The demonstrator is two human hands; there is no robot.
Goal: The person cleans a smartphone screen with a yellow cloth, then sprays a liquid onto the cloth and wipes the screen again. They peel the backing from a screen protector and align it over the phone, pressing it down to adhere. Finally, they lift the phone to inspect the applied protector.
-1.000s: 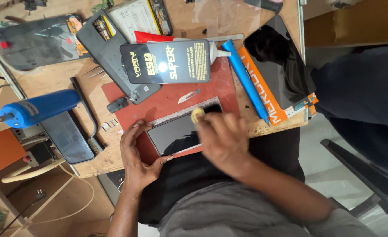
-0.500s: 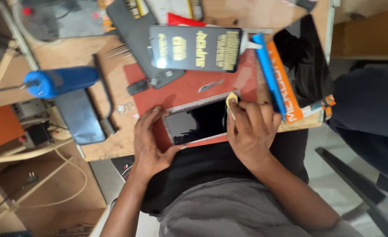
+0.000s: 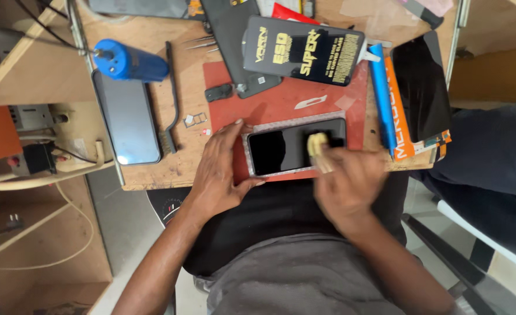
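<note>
A black smartphone [image 3: 281, 150] lies screen-up on a red work mat [image 3: 281, 105] near the front edge of a wooden bench. My left hand [image 3: 220, 169] clamps the phone's left end, thumb at its near edge and fingers at its far edge. My right hand [image 3: 345, 186] is blurred with motion and grips a small yellowish wiper or pad [image 3: 316, 146] pressed onto the right half of the screen.
A black screen-protector box [image 3: 301, 49], a blue pen-like tube [image 3: 381, 99], an orange packet [image 3: 401, 111], a dark glass sheet [image 3: 424, 87], a blue cylinder [image 3: 129, 61], a brush [image 3: 169, 99], another phone [image 3: 128, 116], a tray part [image 3: 195, 120] and tweezers [image 3: 202, 42] surround the mat.
My right hand has slid the yellowish pad left across the screen from the phone's right end toward its middle. The left hand keeps its hold. The camera view has shifted.
</note>
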